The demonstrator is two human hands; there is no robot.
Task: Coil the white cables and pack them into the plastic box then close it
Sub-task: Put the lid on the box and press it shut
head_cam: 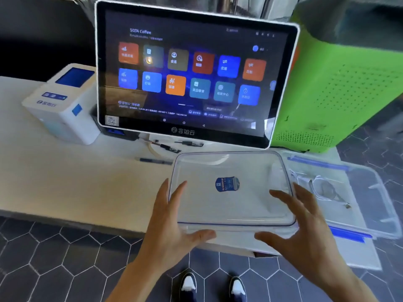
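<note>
Two bare hands frame the clear plastic box [231, 205] at the near edge of the pale table [65, 184]. My left hand [172, 221] sits at the box's left corner, fingers spread wide along the side wall and the thumb under the front rim; whether it actually touches the plastic I cannot tell. My right hand [305, 227] hovers at the right front corner, fingers splayed and loose, holding nothing that I can see.

I see the box as a shallow, rounded rectangle, fully transparent, with a thin blue line running round its rim and a blue round sticker [227, 183] in the middle. The table shows straight through the plastic.

Just to the right lies a second clear plastic piece with blue latches [346, 235], likely the box's mating half, and inside it I make out the white cables [320, 186] in a loose tangle.

Behind the box stands a touchscreen terminal [196, 73] with coloured tiles lit. A white receipt printer [63, 107] stands left of it, a green perforated case [335, 88] right. Pens [156, 160] lie below the screen.
</note>
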